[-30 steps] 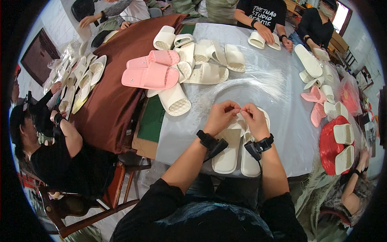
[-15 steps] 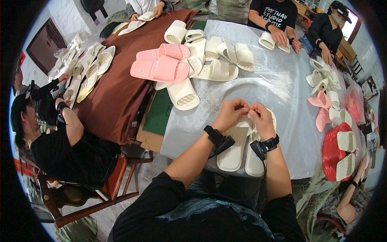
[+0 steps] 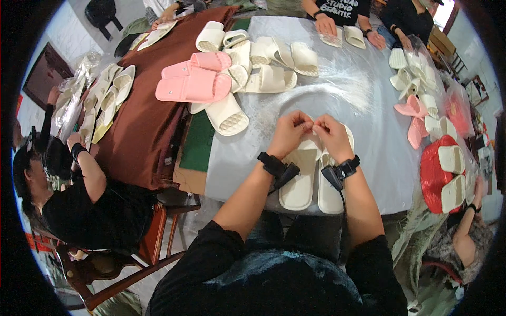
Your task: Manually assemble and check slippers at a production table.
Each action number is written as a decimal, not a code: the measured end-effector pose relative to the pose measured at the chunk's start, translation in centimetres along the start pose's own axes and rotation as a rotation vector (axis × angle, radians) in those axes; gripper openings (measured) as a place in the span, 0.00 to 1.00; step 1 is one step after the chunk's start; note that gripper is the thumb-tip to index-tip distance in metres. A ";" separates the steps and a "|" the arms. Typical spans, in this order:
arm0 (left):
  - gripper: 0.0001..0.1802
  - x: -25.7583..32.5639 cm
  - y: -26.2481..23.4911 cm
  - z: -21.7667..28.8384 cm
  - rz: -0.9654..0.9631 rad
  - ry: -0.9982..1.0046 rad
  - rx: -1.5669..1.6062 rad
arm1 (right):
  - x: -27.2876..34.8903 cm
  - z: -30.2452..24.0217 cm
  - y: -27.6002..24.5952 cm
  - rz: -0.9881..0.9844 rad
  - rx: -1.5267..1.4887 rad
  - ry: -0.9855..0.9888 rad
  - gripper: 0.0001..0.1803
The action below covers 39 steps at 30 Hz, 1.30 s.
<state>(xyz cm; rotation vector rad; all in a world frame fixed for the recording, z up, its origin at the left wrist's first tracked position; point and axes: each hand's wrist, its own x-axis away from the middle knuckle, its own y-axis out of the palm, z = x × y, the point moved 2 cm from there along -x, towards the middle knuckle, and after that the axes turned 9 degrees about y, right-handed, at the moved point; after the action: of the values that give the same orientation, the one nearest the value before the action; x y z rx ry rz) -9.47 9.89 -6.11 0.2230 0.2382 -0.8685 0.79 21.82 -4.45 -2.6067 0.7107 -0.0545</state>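
My left hand [image 3: 290,134] and my right hand [image 3: 334,138] meet at the fingertips, both pinched closed. Whatever lies between the fingers is too small to make out. Directly beneath them a pair of cream slippers lies side by side on the plastic-covered table: the left slipper [image 3: 296,187] and the right slipper [image 3: 330,197], heels toward me. My hands hide much of their front straps. Black devices with straps are on both my wrists. Just beyond my hands, a fan of thin clear strands [image 3: 353,95] spreads over the sheet.
Pink slippers [image 3: 197,87] rest among several cream slippers [image 3: 271,79] at the far left of my table. A brown cloth [image 3: 142,116] covers the table farther left. Along the right edge are more slippers and a red bundle [image 3: 431,181]. Co-workers sit around, one beside a wooden chair [image 3: 158,231].
The view has shifted, so the tabletop sits higher in the picture. My hands stay pinched together over the same slippers. Across the table, a co-worker's hands are farther apart around two slippers.
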 end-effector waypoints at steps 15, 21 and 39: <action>0.05 0.5 0.1 0.5 0.186 -0.037 0.137 | 13.0 -4.9 -2.4 -0.009 0.507 -0.189 0.17; 0.03 2.6 2.8 2.0 -0.044 0.027 -0.102 | 11.4 -3.4 0.0 0.069 0.639 -0.178 0.20; 0.03 10.8 -4.2 6.5 0.090 0.070 -0.348 | 3.1 0.1 -16.0 0.735 0.970 -0.197 0.23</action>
<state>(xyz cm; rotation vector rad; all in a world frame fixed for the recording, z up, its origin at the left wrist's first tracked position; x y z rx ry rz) -5.29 -2.40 -3.55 -0.0604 0.4358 -0.7178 11.06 32.67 1.98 -1.3304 1.1532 0.0670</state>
